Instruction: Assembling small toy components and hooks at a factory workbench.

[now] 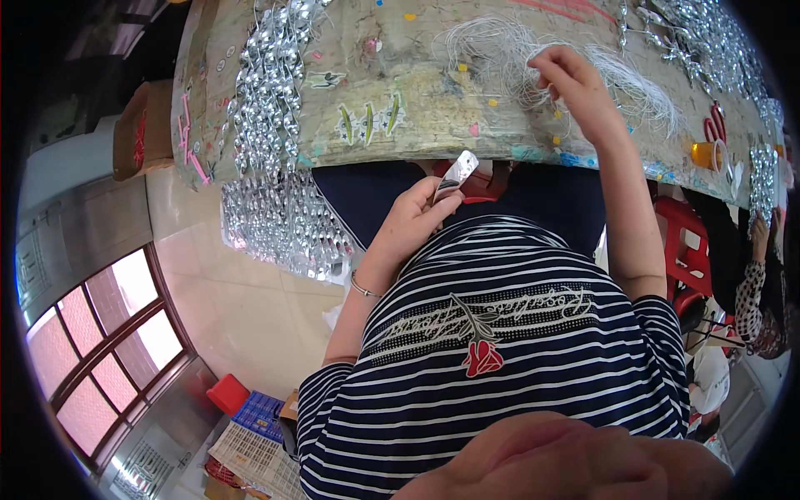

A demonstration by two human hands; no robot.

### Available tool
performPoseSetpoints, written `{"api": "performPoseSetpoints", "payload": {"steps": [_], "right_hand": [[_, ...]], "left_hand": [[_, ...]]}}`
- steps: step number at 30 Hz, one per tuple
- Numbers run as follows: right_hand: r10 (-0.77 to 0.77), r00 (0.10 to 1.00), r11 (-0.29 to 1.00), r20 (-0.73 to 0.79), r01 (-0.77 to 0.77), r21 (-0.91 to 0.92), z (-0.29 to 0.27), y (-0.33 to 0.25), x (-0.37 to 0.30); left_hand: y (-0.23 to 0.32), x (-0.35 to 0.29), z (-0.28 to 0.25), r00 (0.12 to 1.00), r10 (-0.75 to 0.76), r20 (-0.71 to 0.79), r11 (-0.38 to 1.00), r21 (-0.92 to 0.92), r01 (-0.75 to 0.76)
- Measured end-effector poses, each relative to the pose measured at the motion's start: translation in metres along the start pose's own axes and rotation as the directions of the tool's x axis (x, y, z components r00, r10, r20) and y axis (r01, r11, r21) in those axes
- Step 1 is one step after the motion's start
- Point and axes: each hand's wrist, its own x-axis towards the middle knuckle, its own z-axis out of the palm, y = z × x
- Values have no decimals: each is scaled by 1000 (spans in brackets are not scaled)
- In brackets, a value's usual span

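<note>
My left hand (419,215) is closed around a shiny silver foil strip (457,172), just off the table's near edge. The strip's upper end sticks out past my thumb and fingers; its lower part is hidden by them. Over the table, my right hand (577,90) has its fingers curled together above a loose tangle of thin white strings (492,48). Whether a strand sits between those fingertips is too fine to tell. More of the strings fan out to the right, beyond my wrist.
Twisted silver foil garlands (268,92) lie across the worn table (317,117) at left and hang off its edge. Red-handled scissors (715,123) and a yellow tape roll (707,156) are at right. A red stool (685,237) stands below; another person's patterned sleeve (750,296) shows at far right.
</note>
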Motion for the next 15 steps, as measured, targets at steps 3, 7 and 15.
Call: {"api": "performPoseSetpoints", "payload": {"steps": [3,7,15], "right_hand": [[-113,990,968,-82,128,215,-19,2,-8],[-28,985,978,-172,63,198,-44,21,-22],[110,975,964,-195,-56,261,-58,49,-57]], "left_hand": [[-2,6,-2,1000,-20,-12,998,58,20],[-1,13,3,1000,-14,-28,993,121,17],[15,19,16,1000,-20,-19,990,141,23]]}}
